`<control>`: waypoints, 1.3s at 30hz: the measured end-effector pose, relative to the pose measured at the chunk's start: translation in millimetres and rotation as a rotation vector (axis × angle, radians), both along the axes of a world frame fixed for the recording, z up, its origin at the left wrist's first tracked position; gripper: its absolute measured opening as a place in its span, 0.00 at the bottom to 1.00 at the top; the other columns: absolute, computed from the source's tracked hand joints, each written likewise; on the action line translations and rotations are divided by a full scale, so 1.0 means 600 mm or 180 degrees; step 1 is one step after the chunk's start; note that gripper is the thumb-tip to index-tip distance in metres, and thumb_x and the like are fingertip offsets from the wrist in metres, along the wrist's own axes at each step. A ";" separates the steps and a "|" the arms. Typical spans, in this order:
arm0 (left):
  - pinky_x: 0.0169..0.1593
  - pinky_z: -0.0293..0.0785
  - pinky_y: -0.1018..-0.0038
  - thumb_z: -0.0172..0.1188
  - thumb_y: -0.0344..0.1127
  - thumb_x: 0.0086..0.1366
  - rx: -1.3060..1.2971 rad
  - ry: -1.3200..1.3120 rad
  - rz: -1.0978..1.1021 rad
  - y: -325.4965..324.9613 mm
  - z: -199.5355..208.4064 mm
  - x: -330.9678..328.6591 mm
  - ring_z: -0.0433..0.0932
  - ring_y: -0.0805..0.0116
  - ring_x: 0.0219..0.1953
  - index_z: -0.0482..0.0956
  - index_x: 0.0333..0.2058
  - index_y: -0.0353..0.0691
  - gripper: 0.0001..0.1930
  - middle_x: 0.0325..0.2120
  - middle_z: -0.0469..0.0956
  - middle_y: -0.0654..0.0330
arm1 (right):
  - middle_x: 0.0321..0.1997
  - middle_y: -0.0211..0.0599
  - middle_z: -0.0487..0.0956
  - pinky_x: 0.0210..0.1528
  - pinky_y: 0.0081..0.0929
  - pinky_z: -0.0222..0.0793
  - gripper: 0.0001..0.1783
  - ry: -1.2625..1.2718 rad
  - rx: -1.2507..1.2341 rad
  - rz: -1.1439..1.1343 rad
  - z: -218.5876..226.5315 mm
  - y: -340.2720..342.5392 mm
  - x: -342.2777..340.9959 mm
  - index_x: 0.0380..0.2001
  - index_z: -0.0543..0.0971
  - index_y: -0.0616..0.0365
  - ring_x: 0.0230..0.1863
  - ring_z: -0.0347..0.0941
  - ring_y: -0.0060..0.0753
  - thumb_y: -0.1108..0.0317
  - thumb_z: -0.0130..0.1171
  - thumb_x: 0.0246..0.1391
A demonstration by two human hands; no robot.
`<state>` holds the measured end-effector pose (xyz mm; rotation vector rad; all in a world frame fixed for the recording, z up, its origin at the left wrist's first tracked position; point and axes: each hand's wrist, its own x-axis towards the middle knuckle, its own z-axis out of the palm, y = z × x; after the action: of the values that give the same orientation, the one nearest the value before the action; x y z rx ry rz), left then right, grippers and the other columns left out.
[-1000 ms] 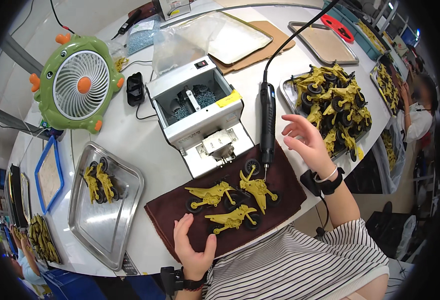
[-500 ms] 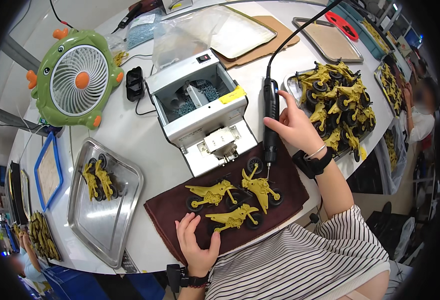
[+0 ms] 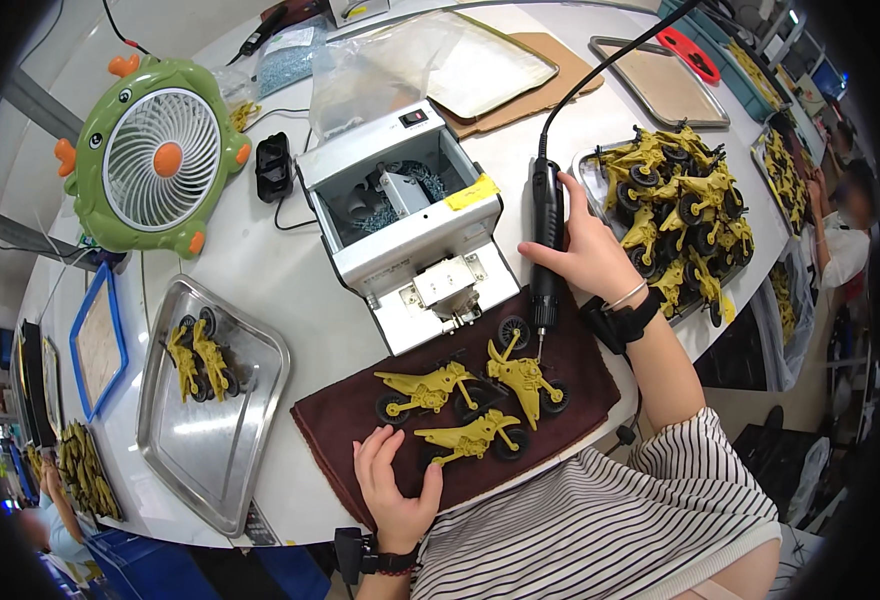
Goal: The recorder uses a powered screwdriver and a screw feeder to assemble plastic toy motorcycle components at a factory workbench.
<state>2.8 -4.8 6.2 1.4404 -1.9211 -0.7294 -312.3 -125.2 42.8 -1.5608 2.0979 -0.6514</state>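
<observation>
Three yellow toy motorcycles lie on a dark brown cloth [image 3: 570, 375]: one at the left [image 3: 422, 390], one at the front [image 3: 472, 437], one at the right [image 3: 523, 373]. My right hand [image 3: 585, 255] grips a black corded electric screwdriver [image 3: 546, 245], its tip pointing down at the right motorcycle. My left hand [image 3: 395, 482] rests flat on the cloth's near edge, fingers spread, beside the front motorcycle.
A white screw-feeder box [image 3: 410, 225] stands behind the cloth. A steel tray [image 3: 250, 400] at the left holds two yellow motorcycles [image 3: 196, 358]. A heap of yellow motorcycles [image 3: 680, 215] fills a tray at the right. A green fan [image 3: 155, 160] stands far left. Another person [image 3: 845, 225] works at the right.
My right hand came down from open in the air onto the screwdriver, took hold of it and brought its tip toward the right motorcycle. My left hand stayed on the cloth.
</observation>
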 end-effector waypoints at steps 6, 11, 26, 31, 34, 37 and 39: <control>0.61 0.50 0.54 0.61 0.30 0.45 0.0200 0.0064 -0.0019 -0.007 0.022 -0.005 0.65 0.51 0.53 0.67 0.46 0.33 0.26 0.47 0.69 0.49 | 0.34 0.63 0.75 0.42 0.36 0.69 0.55 0.0210 -0.0100 0.0040 -0.003 0.000 0.004 0.58 0.45 0.71 0.37 0.74 0.58 0.47 0.63 0.40; 0.56 0.58 0.64 0.61 0.29 0.46 0.0319 0.0446 0.0045 -0.013 0.046 0.001 0.65 0.54 0.51 0.68 0.46 0.33 0.26 0.48 0.67 0.49 | 0.36 0.62 0.74 0.42 0.35 0.69 0.55 0.0037 -0.0167 -0.0008 -0.019 -0.005 -0.004 0.59 0.45 0.69 0.37 0.75 0.55 0.51 0.65 0.38; 0.51 0.62 0.60 0.68 0.35 0.40 -0.0266 -0.0259 -0.0731 -0.025 0.053 -0.007 0.66 0.56 0.48 0.77 0.37 0.43 0.21 0.41 0.71 0.61 | 0.23 0.34 0.72 0.30 0.22 0.67 0.29 -0.3332 -0.1641 -0.0037 0.057 0.058 0.009 0.48 0.66 0.66 0.23 0.70 0.26 0.78 0.57 0.37; 0.44 0.61 0.67 0.68 0.37 0.42 -0.0349 -0.0672 -0.0770 -0.026 0.022 -0.024 0.66 0.62 0.41 0.76 0.39 0.43 0.22 0.39 0.70 0.63 | 0.21 0.36 0.70 0.29 0.23 0.64 0.19 -0.3192 -0.2231 0.0315 0.063 0.121 0.042 0.39 0.66 0.63 0.22 0.67 0.27 0.76 0.57 0.41; 0.43 0.61 0.67 0.69 0.38 0.41 -0.0132 -0.0393 -0.0593 -0.025 0.010 -0.032 0.66 0.63 0.39 0.75 0.40 0.43 0.23 0.37 0.70 0.63 | 0.23 0.37 0.70 0.30 0.23 0.65 0.20 -0.3136 -0.1953 0.0301 0.043 0.137 0.051 0.38 0.66 0.62 0.23 0.68 0.28 0.77 0.59 0.39; 0.44 0.62 0.68 0.70 0.36 0.39 -0.0095 -0.0315 -0.0410 -0.024 0.008 -0.035 0.66 0.62 0.39 0.75 0.38 0.42 0.24 0.36 0.69 0.62 | 0.26 0.40 0.71 0.30 0.23 0.65 0.20 -0.3083 -0.2076 0.0405 0.051 0.142 0.055 0.37 0.66 0.62 0.25 0.69 0.29 0.76 0.60 0.38; 0.45 0.62 0.67 0.71 0.35 0.37 -0.0263 -0.0441 -0.0324 -0.021 0.018 -0.037 0.66 0.59 0.40 0.75 0.37 0.41 0.24 0.36 0.69 0.59 | 0.29 0.41 0.71 0.31 0.23 0.66 0.20 -0.3270 -0.2203 0.0635 0.066 0.144 0.059 0.37 0.66 0.62 0.26 0.69 0.29 0.75 0.60 0.37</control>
<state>-19.5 -17.5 16.7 1.3824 -2.1181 -0.6017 -276.7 -38.6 82.3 -1.2406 0.9665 -1.7526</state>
